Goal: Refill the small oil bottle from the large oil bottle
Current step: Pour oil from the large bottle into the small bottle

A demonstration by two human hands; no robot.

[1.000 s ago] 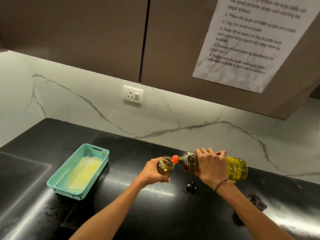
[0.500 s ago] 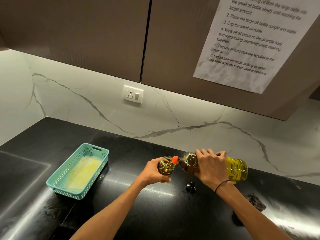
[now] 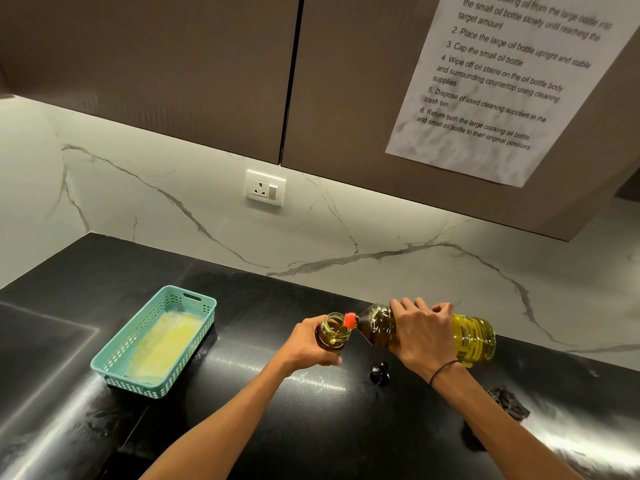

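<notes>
Pouring is under way near the back edge of the black countertop point(image 3: 242, 427): the right hand point(image 3: 420, 336) wraps its fingers over the large oil bottle point(image 3: 472, 337), tipped almost flat, so that its orange spout point(image 3: 350, 320) sits at the rim of the small oil bottle point(image 3: 333, 332). The left hand point(image 3: 304, 344) curls round the small bottle and steadies it, tilted slightly toward the spout. Compared with a second ago almost nothing has shifted; both hands and both bottles sit where they were, which suggests a slow, steady pour rather than a step starting or ending. The stream itself is too fine to make out, so the fill level is hard to judge, though the bottle looks partly full. A small dark cap point(image 3: 380, 372) lies on the countertop just in front of the bottles, and a teal basket point(image 3: 114, 355) sits well apart toward the left edge.
</notes>
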